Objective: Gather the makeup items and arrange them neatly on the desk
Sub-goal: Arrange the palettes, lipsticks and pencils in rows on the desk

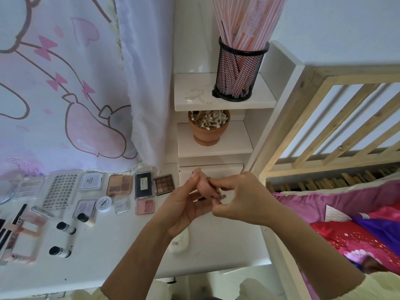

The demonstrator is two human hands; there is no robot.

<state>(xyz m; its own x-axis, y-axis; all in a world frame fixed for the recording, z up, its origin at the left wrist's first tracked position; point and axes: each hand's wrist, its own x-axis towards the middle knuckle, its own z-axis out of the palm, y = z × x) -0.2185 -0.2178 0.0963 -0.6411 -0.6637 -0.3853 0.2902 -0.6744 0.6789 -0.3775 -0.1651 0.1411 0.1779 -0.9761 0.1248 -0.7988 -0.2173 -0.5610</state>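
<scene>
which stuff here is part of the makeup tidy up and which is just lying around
Job: small pink case held by left hand and right hand; brown eyeshadow palette; black compact; white jar; black-capped bottles; desk.
Lying about: mesh holder; pot of cotton swabs; curtain; wooden bed rail.
</scene>
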